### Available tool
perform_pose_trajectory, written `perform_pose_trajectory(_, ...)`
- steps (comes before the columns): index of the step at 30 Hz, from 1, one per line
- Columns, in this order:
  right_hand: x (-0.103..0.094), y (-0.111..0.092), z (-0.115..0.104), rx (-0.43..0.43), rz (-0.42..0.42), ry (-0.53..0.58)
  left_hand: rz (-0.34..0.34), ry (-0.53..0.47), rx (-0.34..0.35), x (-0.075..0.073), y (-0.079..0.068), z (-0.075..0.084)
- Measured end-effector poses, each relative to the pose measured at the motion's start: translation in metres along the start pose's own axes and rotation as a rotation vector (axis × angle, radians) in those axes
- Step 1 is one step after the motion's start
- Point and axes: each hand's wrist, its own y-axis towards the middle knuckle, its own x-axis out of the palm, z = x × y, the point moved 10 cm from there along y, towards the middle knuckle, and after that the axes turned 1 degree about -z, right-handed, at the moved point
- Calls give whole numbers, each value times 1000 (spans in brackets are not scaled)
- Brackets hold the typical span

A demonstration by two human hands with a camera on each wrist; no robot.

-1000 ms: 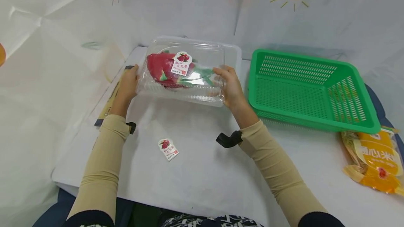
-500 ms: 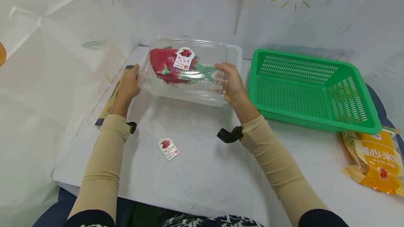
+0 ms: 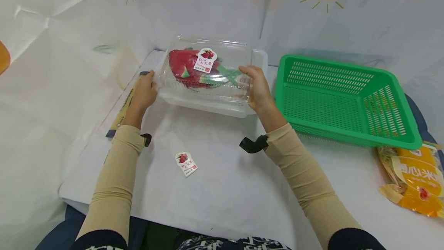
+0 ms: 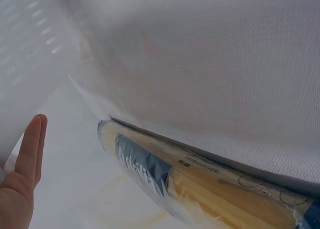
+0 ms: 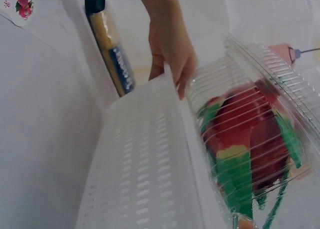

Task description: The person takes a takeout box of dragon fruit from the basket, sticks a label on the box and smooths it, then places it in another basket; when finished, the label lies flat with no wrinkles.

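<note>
A clear plastic clamshell box (image 3: 211, 70) holds red dragon fruit (image 3: 184, 63) with green leaves under a white label. Behind and below it shows a white perforated basket (image 3: 208, 107), its holes visible in the right wrist view. At the basket's left end, my left hand (image 3: 144, 91) pinches the rim; in the left wrist view its fingers (image 4: 31, 149) lie along the white wall. With the thumb on top of the box's right end, my right hand (image 3: 259, 90) grips the box; its other fingers are mostly hidden. Box and basket overlap closely.
An empty green basket (image 3: 347, 138) stands at right, with an orange food bag (image 3: 417, 180) in front of it. A long pack with yellow contents (image 4: 200, 179) lies along the table's left side. A loose dragon fruit label (image 3: 186, 164) lies on the white table.
The clear box has shifted up and a little right in the head view, baring more of the white basket's front edge. My right hand rose with it; the left hand stayed nearly in place.
</note>
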Motion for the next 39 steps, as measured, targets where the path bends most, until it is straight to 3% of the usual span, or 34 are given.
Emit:
perform_pose_trajectory(33, 5, 29, 2, -8, -32, -7, 4, -19, -16, 0, 0, -2)
perform_pose_trajectory(39, 5, 34, 7, 22, -44, -19, 4, -31, -7, -1, 0, 0)
